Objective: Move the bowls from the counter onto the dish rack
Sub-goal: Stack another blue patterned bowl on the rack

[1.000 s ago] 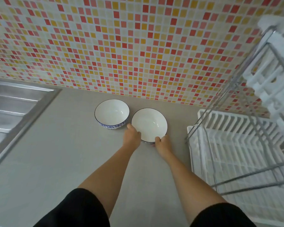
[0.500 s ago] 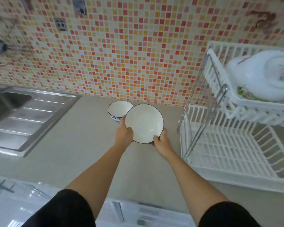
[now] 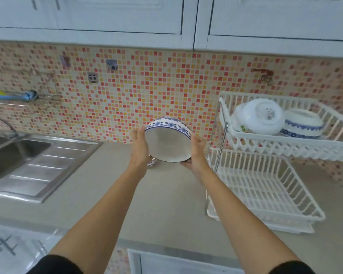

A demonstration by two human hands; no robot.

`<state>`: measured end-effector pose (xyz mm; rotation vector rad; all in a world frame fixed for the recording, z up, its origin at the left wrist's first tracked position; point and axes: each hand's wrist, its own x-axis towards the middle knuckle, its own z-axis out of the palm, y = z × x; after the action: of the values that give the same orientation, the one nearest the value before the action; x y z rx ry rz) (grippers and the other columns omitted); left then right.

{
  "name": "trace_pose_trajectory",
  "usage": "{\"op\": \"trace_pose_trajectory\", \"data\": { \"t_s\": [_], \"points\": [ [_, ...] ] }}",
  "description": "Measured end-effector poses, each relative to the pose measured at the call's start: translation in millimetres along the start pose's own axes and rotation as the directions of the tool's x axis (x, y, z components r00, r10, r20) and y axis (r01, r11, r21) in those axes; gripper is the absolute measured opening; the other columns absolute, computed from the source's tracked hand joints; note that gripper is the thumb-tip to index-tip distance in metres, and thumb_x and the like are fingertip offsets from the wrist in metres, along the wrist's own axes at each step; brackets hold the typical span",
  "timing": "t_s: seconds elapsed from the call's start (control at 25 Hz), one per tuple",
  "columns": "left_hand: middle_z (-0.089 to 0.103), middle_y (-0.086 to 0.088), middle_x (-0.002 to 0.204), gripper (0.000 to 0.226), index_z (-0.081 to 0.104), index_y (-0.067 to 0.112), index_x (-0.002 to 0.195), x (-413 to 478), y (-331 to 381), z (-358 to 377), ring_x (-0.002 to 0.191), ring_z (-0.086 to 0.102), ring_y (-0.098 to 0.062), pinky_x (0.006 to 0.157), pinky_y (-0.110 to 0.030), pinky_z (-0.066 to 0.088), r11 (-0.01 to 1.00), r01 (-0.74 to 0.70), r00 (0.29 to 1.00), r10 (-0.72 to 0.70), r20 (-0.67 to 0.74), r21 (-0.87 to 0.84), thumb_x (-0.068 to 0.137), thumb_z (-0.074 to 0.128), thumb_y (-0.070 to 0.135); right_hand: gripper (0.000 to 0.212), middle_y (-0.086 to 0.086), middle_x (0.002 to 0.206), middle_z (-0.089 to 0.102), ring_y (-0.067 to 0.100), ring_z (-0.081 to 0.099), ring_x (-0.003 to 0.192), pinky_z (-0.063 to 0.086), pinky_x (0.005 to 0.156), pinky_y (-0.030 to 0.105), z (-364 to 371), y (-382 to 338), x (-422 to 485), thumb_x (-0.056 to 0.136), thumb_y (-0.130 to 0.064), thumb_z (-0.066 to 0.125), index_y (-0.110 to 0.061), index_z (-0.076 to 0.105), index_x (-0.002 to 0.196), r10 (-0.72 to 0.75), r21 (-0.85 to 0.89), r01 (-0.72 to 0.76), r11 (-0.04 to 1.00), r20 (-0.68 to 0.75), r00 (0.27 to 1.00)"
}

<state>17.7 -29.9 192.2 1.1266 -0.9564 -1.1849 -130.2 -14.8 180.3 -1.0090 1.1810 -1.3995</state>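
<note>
- Blue-patterned bowl (image 3: pixel 167 143) held tilted above the counter (image 3: pixel 166 204), left of the dish rack (image 3: pixel 265 184).
- Left hand (image 3: pixel 140 144) and right hand (image 3: pixel 196 150) grip its opposite sides.

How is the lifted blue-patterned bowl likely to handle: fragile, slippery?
The bowl looks like glazed ceramic, so probably rigid, breakable and somewhat slick. The left hand and right hand hold it at opposite sides, tilted, which suggests some weight.

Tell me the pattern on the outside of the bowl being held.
Blue floral band on white, around the bowl below its rim; head view.
</note>
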Motion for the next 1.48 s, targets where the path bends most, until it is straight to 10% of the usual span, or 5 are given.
{"op": "trace_pose_trajectory", "data": {
  "t_s": [0.52,0.72,0.84,1.0,1.48],
  "points": [
    [0.064,0.020,0.073,0.044,0.058,0.024,0.078,-45.7,110.9,193.2,0.065,0.051,0.010,0.079,-0.018,0.042,0.871,-0.490,0.817,0.446,0.365,0.030,0.098,0.019,0.028,0.101,-0.009,0.134,0.054,0.008,0.058,0.118,0.051,0.098,0.030,-193.1,-190.3,-9.2,0.049,-0.079,0.067,-0.039,0.035,0.137,-0.505,-0.211,0.556,0.804,0.253,0.826],
    [0.050,0.006,0.142,0.071,0.039,0.026,0.142,-51.6,90.9,301.4,0.129,0.049,-0.005,0.111,-0.036,0.034,0.786,-0.590,0.664,0.344,0.664,0.183,0.088,0.027,0.071,0.095,-0.011,0.131,0.052,0.000,0.059,0.114,0.051,0.089,0.019,-312.8,-216.1,-2.3,0.054,-0.076,0.068,-0.037,0.037,0.134,-0.587,-0.378,0.640,0.669,0.259,0.767],
    [0.052,0.021,0.111,0.062,0.030,0.024,0.138,-53.3,73.3,352.7,0.098,0.056,0.008,0.080,-0.007,0.048,0.724,-0.635,0.647,0.307,0.698,0.270,0.089,0.055,0.050,0.096,-0.007,0.132,0.049,0.003,0.059,0.114,0.053,0.089,0.024,-369.1,-215.6,12.3,0.055,-0.065,0.077,-0.033,0.036,0.136,-0.599,-0.398,0.656,0.642,0.274,0.752],
    [0.059,0.012,0.121,0.098,0.031,0.029,0.141,-36.2,59.4,401.0,0.107,0.065,-0.009,0.087,-0.034,0.058,0.724,-0.612,0.643,0.220,0.734,0.319,0.061,0.083,0.055,0.106,-0.003,0.146,0.036,0.015,0.048,0.129,0.047,0.103,0.037,-426.1,-218.2,38.7,0.053,-0.047,0.088,-0.035,0.031,0.142,-0.532,-0.476,0.614,0.630,0.313,0.787],
    [0.048,0.002,0.139,0.110,0.028,0.026,0.146,-12.0,55.1,448.2,0.123,0.051,-0.023,0.104,-0.044,0.047,0.367,-0.664,0.695,-0.018,0.719,0.651,0.055,0.088,0.047,0.117,-0.022,0.129,0.044,0.009,0.046,0.125,0.044,0.106,0.039,-462.0,-196.6,101.6,0.046,-0.042,0.092,-0.034,0.028,0.143,-0.294,-0.733,0.432,0.526,0.320,0.901]
  ]
}}
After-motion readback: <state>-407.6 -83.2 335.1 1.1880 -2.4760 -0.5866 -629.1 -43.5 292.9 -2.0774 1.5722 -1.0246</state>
